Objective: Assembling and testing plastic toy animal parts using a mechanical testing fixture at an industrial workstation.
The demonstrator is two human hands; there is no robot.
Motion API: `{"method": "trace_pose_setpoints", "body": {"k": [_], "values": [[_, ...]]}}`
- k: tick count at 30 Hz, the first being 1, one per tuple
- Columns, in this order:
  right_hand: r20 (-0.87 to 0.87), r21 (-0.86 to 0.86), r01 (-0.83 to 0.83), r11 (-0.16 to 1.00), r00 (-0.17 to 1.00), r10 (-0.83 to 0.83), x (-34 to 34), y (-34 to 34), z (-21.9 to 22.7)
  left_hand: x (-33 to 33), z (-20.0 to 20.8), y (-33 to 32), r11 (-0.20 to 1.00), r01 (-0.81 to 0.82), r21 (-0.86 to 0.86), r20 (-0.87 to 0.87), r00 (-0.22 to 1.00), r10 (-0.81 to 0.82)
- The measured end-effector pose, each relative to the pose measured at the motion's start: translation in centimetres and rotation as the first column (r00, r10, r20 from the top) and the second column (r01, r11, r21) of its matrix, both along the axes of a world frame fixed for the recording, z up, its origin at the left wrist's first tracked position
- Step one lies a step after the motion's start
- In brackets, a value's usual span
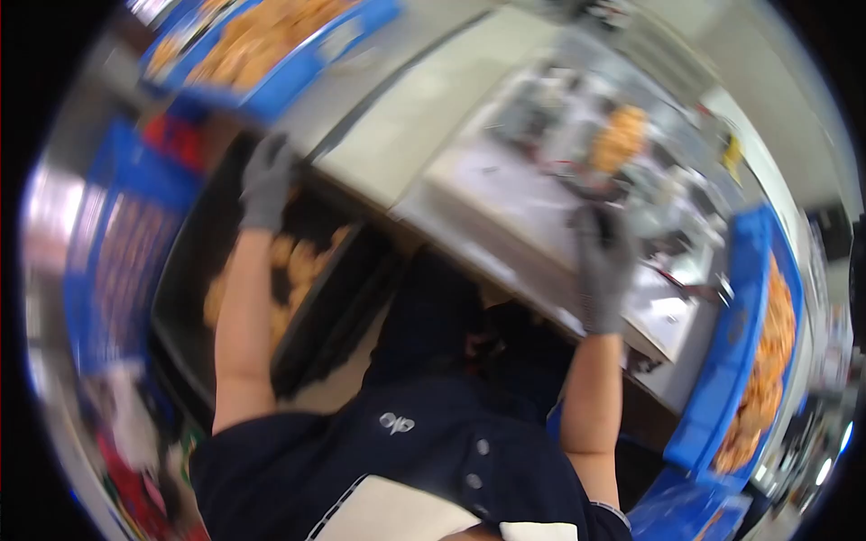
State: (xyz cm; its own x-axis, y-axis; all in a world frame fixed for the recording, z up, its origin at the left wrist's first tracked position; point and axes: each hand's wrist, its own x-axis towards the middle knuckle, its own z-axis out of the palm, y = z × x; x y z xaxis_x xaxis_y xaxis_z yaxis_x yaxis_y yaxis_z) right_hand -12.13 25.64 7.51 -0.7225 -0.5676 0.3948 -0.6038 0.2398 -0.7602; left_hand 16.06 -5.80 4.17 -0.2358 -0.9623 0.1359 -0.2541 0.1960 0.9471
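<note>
Nearest: the wearer's dark shirt (433, 451), pale collar below. Left hand (268, 180), grey-gloved, lies over the far end of a black bin (185, 270); fingers look loosely bent, but whether they hold anything, cannot tell. Tan pieces (302, 270) lie loose in that bin, probably set low beside the bench for short reach. Right hand (606, 261), gloved, blurred, is over the bench fixture (559, 117); its grip cannot be read. One orange-tan piece (620, 138) is at the fixture, just beyond that hand. Blue crate (717, 361), right, holds more, seemingly for handy reach.
</note>
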Motion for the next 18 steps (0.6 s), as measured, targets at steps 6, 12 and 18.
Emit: {"method": "trace_pose_setpoints", "body": {"k": [6,12,18], "values": [[0.047,-0.187,0.178,0.966,0.984,-0.173,-0.9,0.5,-0.9,11.1,-8.3,-2.8,0.955,-0.192,0.227,0.491,0.869,0.058],[0.248,-0.132,0.234,0.963,0.949,-0.197,2.8,-1.4,1.1,22.8,-25.3,-2.9,0.934,0.078,0.349,0.879,0.318,-0.355],[0.214,-0.105,0.253,0.962,0.950,-0.227,2.6,-1.6,0.5,13.6,-20.2,1.1,0.928,0.000,0.373,0.853,0.392,-0.343]]}}
